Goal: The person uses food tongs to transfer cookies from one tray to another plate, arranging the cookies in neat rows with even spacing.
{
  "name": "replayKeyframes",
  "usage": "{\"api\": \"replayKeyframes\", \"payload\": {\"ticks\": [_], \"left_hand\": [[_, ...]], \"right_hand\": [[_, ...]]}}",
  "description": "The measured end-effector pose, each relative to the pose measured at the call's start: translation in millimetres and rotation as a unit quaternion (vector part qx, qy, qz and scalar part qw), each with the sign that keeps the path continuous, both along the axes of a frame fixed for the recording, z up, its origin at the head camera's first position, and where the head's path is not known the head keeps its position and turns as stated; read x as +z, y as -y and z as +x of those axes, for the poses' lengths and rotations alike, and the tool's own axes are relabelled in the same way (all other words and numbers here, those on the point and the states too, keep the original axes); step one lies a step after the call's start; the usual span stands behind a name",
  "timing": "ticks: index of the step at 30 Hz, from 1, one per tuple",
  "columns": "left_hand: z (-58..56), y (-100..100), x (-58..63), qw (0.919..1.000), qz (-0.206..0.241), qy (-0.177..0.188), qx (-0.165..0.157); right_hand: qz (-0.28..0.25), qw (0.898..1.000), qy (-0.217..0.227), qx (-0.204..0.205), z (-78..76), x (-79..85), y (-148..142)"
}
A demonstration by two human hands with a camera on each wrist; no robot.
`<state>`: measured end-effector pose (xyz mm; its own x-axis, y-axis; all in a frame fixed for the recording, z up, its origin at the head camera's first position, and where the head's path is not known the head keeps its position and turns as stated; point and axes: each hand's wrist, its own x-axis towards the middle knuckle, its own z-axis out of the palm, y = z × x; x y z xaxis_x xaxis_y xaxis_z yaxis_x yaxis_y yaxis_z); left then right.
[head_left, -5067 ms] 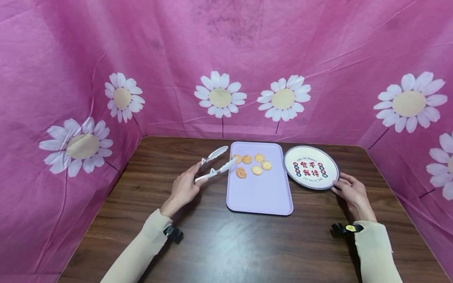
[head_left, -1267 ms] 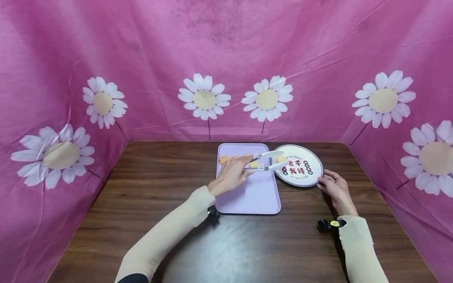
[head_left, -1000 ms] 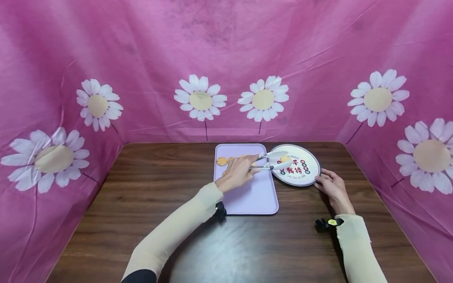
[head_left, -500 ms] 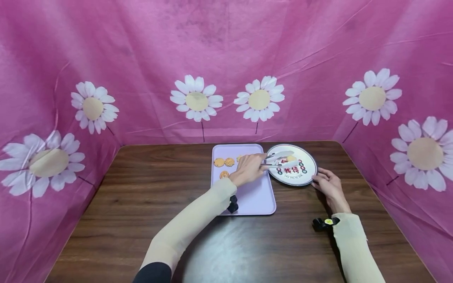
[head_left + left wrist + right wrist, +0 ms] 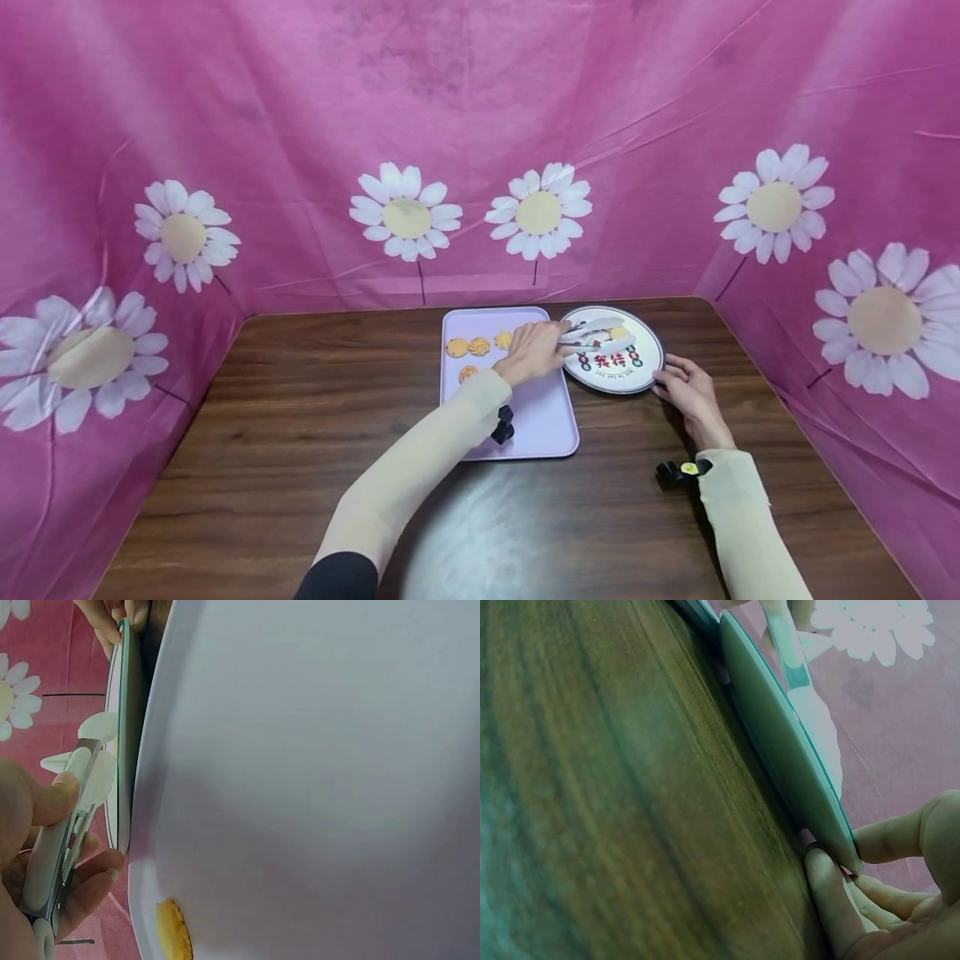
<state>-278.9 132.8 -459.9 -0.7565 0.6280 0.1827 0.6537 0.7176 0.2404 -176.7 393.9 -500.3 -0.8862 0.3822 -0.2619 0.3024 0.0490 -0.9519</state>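
Note:
In the head view my left hand [image 5: 534, 348] reaches over the lavender tray [image 5: 528, 433] and grips a pair of tongs [image 5: 581, 346]. Their white tips extend over the round white plate [image 5: 611, 379] with red lettering, and a pale yellow cookie [image 5: 619, 333] shows between them. Thumb and fingers wrap the tongs' [image 5: 56, 847] handles in the left wrist view. On the far right side of the plate, my right hand [image 5: 692, 396] pinches the rim. The right wrist view shows the thumb above the plate [image 5: 787, 742] edge and fingers beneath it.
Several cookies remain on the tray, among them a round one [image 5: 457, 347], a swirled one [image 5: 478, 346] and a pretzel-patterned one [image 5: 468, 373]. The plate stands right beside the tray on the brown wooden table [image 5: 300, 433]. A pink flowered cloth [image 5: 315, 125] rises behind the table.
My left hand has carried the tongs from left of the tray rightward over the plate, bringing the smooth cookie from the tray. The right hand keeps holding the plate rim. The head view has shifted slightly.

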Motion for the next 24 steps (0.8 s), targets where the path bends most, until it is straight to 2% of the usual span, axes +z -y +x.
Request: {"api": "replayKeyframes", "payload": {"ticks": [13,20,24], "left_hand": [[-0.5,-7.8,-2.3,0.9999,0.006,0.012,-0.002],[-2.5,-4.8,-6.6,0.9998,0.008,0.02,0.002],[-3.5,-3.1,-4.9,0.9998,0.01,0.015,-0.002]], "right_hand": [[0.009,1.0,0.002,0.005,0.2,-3.4,-0.2],[0.015,1.0,-0.007,0.011,-2.8,-5.9,-1.8],[0.013,1.0,-0.009,0.01,-2.6,-4.6,-2.2]]}}
